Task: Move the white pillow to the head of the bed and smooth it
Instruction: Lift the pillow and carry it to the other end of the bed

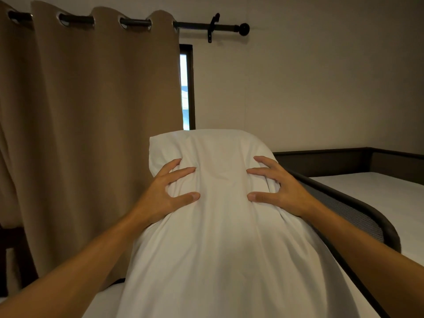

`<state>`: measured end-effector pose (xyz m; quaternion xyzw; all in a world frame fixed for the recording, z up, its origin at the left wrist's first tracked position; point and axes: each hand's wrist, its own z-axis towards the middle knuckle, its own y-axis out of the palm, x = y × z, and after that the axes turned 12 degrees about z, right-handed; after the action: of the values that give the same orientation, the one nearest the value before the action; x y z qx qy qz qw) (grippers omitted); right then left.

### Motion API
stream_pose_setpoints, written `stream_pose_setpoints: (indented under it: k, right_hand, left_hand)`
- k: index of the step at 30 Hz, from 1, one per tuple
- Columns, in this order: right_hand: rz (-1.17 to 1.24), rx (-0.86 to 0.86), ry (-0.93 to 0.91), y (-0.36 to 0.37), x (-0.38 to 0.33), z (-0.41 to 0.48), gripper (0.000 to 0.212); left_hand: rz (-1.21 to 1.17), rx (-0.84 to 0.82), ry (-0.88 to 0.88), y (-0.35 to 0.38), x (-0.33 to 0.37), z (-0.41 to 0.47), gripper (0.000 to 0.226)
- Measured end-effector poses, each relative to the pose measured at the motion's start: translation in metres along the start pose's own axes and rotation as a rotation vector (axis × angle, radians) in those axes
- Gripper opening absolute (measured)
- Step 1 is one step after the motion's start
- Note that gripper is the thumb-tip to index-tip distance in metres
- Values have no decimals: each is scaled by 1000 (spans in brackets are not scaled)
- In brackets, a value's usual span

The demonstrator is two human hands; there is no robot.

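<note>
The white pillow (220,226) stands lengthwise in front of me, raised off the bed, its far end up near the window. My left hand (165,193) grips its left side with fingers spread and dug into the fabric. My right hand (280,189) grips the right side the same way. The cloth bunches into folds between my thumbs. A strip of white mattress (103,301) shows below the pillow at the lower left. The pillow hides what lies under and behind it.
A tan curtain (91,111) hangs on a black rod (197,25) at the left, with a window slit (187,88) beside it. A dark padded bed rail (358,210) runs along the right, and a second white mattress (376,193) lies beyond it. Dark furniture (13,255) stands at the far left.
</note>
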<state>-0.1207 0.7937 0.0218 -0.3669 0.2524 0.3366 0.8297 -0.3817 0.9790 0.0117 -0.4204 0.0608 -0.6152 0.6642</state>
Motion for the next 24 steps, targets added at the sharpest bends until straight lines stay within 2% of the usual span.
stream_pose_setpoints:
  k: [14,24]
  right_hand:
    - [18,2,-1,-30,55,38,61]
    - [-61,40,4,-55,76,60,65]
  left_hand:
    - [15,-1,0,39,-10,53,67]
    - [-4,-1,34,66,-19,97,65]
